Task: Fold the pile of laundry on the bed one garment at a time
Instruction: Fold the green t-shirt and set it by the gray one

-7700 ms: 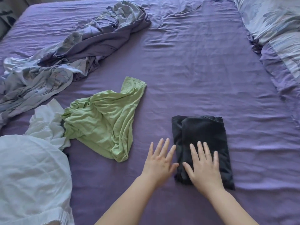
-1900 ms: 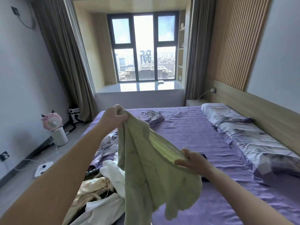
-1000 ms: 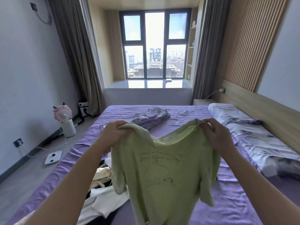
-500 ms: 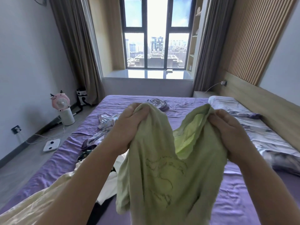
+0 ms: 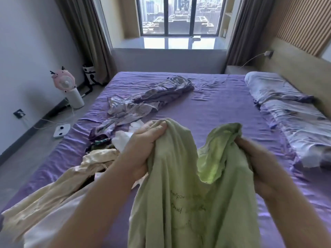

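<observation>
I hold a light green T-shirt (image 5: 180,203) up over the purple bed (image 5: 220,111), its printed front toward me. My left hand (image 5: 143,145) grips one bunched shoulder of the shirt. My right hand (image 5: 258,161) grips the other shoulder, and the collar sags between them. The rest of the shirt hangs down out of the frame. A pile of laundry (image 5: 75,178) with cream and white garments lies on the bed at the lower left, under my left forearm.
A crumpled purple-and-grey patterned sheet (image 5: 143,99) lies across the middle of the bed. Pillows (image 5: 288,111) line the right side by the wooden headboard. On the floor at left stand a pink fan (image 5: 67,86) and a white scale (image 5: 61,130).
The green shirt went from spread between my hands to bunched at both shoulders. My hands have lowered with it, and my view has tipped down toward the bed.
</observation>
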Tool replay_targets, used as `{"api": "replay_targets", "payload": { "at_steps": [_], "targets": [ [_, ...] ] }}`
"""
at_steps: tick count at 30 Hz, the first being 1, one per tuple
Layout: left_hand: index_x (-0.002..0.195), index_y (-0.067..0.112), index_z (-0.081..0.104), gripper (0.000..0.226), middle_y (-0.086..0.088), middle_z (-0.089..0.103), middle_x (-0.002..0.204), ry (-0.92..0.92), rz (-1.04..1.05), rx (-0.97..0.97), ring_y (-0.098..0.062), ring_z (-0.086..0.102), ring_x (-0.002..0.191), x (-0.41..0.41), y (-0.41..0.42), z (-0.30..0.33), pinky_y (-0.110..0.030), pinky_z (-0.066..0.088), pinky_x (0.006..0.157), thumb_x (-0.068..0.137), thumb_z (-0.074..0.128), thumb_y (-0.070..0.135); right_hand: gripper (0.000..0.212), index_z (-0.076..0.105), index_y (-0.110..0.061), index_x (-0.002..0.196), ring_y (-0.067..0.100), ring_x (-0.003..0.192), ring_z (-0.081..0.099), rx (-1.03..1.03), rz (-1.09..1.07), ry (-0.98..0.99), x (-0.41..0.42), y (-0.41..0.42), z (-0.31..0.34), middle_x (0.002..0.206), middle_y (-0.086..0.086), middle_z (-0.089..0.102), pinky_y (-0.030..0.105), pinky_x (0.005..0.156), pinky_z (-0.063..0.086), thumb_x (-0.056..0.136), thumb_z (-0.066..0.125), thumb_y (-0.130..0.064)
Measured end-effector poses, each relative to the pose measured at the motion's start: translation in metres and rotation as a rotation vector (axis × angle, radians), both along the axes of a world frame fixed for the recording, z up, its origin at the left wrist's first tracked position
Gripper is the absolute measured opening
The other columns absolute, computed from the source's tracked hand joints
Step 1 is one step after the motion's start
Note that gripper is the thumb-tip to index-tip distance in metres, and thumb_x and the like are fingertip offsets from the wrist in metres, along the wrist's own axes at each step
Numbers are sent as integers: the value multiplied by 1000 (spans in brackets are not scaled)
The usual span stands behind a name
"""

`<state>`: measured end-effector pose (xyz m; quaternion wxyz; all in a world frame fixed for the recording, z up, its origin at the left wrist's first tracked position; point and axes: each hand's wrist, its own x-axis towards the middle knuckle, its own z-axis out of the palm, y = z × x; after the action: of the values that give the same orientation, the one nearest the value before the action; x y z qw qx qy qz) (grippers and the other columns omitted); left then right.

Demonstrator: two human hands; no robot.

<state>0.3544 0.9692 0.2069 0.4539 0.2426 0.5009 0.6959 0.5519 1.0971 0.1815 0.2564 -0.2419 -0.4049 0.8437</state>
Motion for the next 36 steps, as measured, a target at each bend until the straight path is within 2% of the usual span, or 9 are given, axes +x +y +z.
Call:
{"api": "replay_targets", "payload": {
  "at_steps": [7,10,14,19,21,26,28,31,36],
  "targets": [
    [92,12,55,7,-9,59,92,67,41,-487,-16,59,84,-38,78,-209,-30,49,79,97,52,16,14,60,-15,87,0,55,60,149,-279,-677,-52,59,-189,74,-1,64,14,46,45,96,50,-15],
    [100,8,53,10,-11,58,99,131,-5,-655,-19,55,91,-55,105,-274,-34,44,86,96,51,17,11,57,-16,85,5,62,57,180,-292,-845,-69,79,-256,79,2,61,12,49,43,95,52,-16],
    [100,11,55,11,-5,59,95,197,-54,-708,-19,56,92,-81,140,-321,-37,44,90,96,52,21,6,56,-15,87,10,71,54,252,-317,-981,-91,107,-304,81,0,59,16,57,42,93,56,-17],
    [90,27,53,9,7,58,89,276,-127,-667,-6,54,80,-104,186,-361,-11,43,65,95,51,20,2,55,-15,92,18,82,56,344,-387,-1079,-123,143,-334,85,0,59,28,65,41,91,55,-13],
    [104,24,55,11,6,60,103,312,-213,-677,-6,56,88,-110,200,-372,-13,43,70,94,51,20,8,54,-14,99,22,92,56,377,-374,-1141,-135,151,-344,95,3,61,28,67,39,91,53,-14],
    [134,15,45,43,0,49,128,864,-353,-693,-21,48,118,-126,196,-391,-27,37,89,91,49,14,43,46,-12,131,27,124,43,709,-100,-1351,-165,132,-361,132,5,50,39,99,35,89,55,-15],
    [138,14,41,49,-8,40,141,1136,-429,-664,-27,38,130,-139,192,-396,-35,37,102,90,47,5,48,44,-15,135,23,134,34,842,-8,-1288,-181,121,-366,142,1,43,37,108,28,88,56,-16],
    [143,18,32,61,-11,18,156,1591,-580,-782,-26,12,145,-170,197,-400,-42,15,116,88,55,8,52,38,-15,141,15,143,19,864,130,-1124,-212,108,-378,152,1,31,29,116,16,92,54,-21],
    [147,28,22,58,-7,5,159,1822,-784,-1064,-33,-9,146,-223,200,-410,-64,-11,107,95,45,40,59,30,-20,147,9,145,10,813,276,-877,-269,92,-407,156,-2,20,22,114,10,94,52,-34]
  ]
}}
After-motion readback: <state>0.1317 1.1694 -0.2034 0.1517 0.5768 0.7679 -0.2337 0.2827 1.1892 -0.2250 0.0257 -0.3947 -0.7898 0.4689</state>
